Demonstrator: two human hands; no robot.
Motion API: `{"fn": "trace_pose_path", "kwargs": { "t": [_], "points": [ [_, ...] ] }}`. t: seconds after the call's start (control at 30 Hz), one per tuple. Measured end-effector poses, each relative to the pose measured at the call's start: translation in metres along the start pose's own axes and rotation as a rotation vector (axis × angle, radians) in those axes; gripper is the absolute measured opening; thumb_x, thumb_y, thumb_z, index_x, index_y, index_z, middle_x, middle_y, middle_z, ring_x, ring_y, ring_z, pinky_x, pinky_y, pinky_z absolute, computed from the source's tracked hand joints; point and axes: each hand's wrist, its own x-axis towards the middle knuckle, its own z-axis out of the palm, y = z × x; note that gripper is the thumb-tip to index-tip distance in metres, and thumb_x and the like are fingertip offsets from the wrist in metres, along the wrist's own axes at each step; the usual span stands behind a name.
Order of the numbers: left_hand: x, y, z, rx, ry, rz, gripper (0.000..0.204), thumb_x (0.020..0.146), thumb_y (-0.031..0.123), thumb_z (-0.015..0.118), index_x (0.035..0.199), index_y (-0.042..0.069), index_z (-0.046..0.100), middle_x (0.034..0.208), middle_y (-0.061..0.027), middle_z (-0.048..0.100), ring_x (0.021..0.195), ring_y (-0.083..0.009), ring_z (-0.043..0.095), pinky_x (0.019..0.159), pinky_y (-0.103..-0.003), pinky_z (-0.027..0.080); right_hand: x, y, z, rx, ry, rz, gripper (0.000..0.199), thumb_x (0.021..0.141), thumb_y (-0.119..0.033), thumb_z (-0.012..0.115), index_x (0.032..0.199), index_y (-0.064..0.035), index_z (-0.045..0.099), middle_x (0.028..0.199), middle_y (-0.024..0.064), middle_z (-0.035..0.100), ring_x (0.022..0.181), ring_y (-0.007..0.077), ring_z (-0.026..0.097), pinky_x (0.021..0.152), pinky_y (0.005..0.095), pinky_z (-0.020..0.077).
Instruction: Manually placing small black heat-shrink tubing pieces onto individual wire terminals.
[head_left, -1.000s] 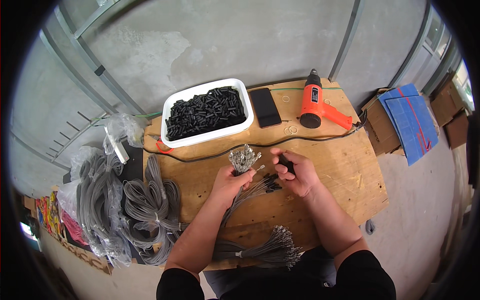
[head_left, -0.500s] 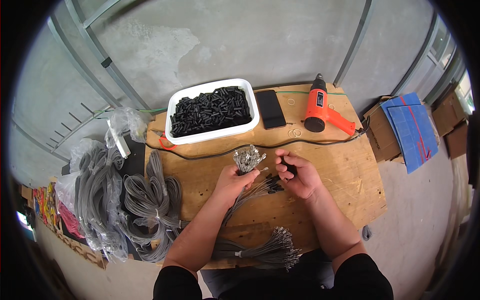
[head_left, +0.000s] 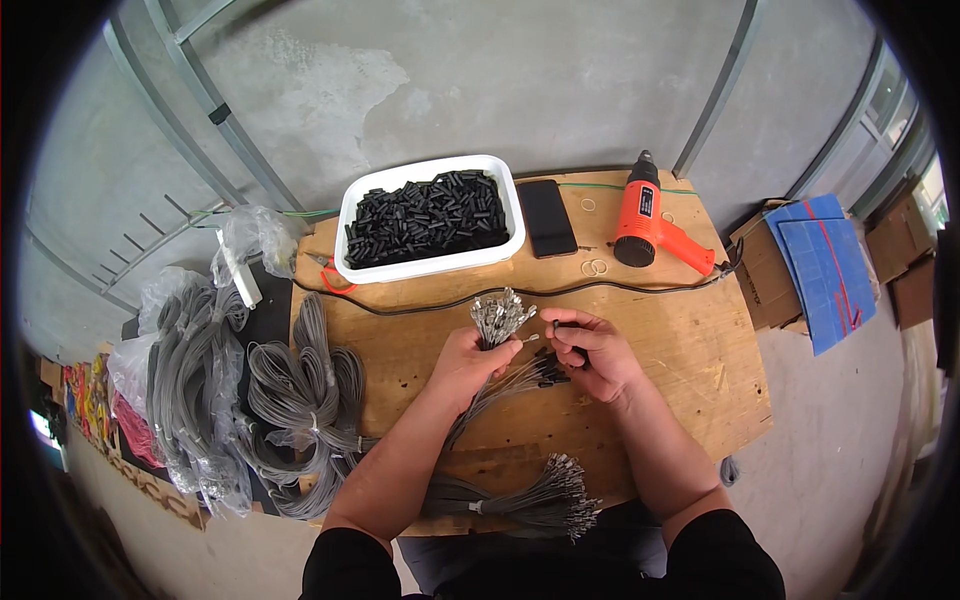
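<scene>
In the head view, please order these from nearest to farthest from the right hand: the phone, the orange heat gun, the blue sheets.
From the right hand:
1. Phone, straight ahead, beside the white tray.
2. Orange heat gun, ahead and to the right.
3. Blue sheets, far right, off the board.

Even, soft daylight — sharp centre, fisheye-bent, dark-vignetted edges.

Wire bundle (head_left: 497, 322) lower part hidden in left hand (head_left: 470, 362); item pinched by right hand (head_left: 590, 352) too small.
</scene>
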Motion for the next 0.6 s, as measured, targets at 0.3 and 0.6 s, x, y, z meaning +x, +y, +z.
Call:
{"fn": "trace_pose_path", "kwargs": {
  "t": [0.3, 0.6],
  "points": [
    [-0.002, 0.002, 0.0, -0.05, 0.016, 0.022, 0.009, 0.086, 0.004, 0.072, 0.093, 0.0, 0.067, 0.075, -0.0007, 0.062, 0.063, -0.0083, 0.054, 0.058, -0.024, 0.042, -0.001, 0.006, -0.002, -0.173, 0.049, -0.079, 0.017, 0.089, 0.001, 0.069, 0.107, 0.0002, 0.066, 0.085, 0.0045, 0.066, 0.058, 0.0039, 0.047, 0.046, 0.0167, 0.0306],
    [0.002, -0.008, -0.003, 0.039, 0.078, 0.133, 0.007, 0.084, 0.003, 0.073, 0.087, 0.003, 0.067, 0.077, 0.0015, 0.063, 0.067, -0.0064, 0.055, 0.061, -0.023, 0.042, -0.004, 0.009, 0.013, -0.33, 0.106, -0.132, 0.016, 0.091, -0.001, 0.069, 0.107, -0.0009, 0.068, 0.086, 0.0029, 0.069, 0.057, 0.0015, 0.045, 0.047, 0.0173, 0.0318]
  ]
}}
